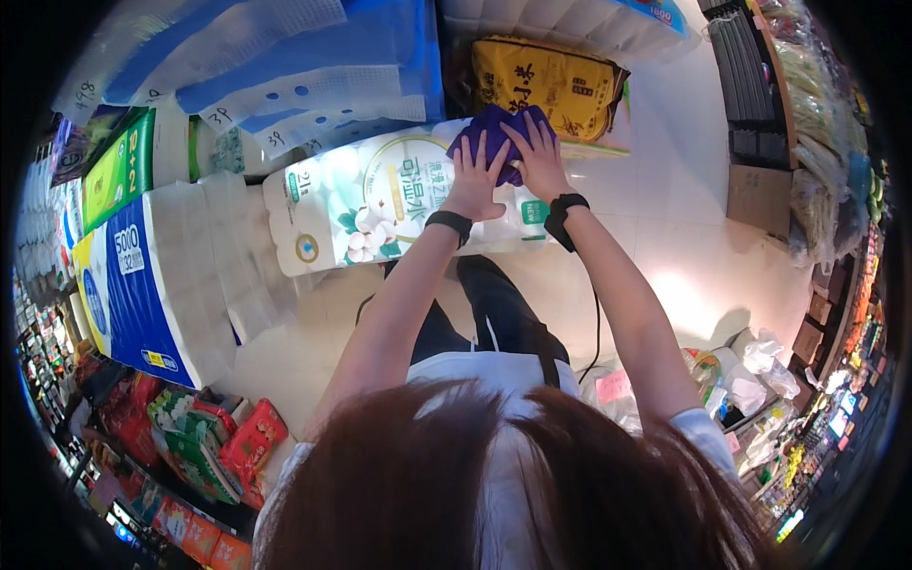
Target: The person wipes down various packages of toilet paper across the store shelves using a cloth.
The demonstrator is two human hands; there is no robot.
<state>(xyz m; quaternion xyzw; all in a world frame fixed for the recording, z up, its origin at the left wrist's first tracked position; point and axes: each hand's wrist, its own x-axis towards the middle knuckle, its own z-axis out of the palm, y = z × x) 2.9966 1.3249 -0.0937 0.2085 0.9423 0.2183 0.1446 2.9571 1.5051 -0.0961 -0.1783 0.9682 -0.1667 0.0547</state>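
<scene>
A crumpled purple cloth (488, 135) lies on the right part of a plastic-wrapped pack of tissue rolls (356, 206), white with green print and cotton flowers. My left hand (476, 178) rests on the lower left of the cloth with its fingers spread. My right hand (536, 157) lies on the cloth's right side, fingers also spread, palm down. Both hands touch the cloth; what their palms do beneath is hidden. Just beyond the cloth stands a yellow bag (548, 85) with black writing. Each wrist wears a black band.
Blue packs with handwritten prices (299, 85) stand at the upper left. More tissue packs (135, 285) are stacked at the left, above red and green packages (199, 434). A cardboard box (759, 199) and shelves are on the right. Plastic bags (755, 363) lie at the lower right.
</scene>
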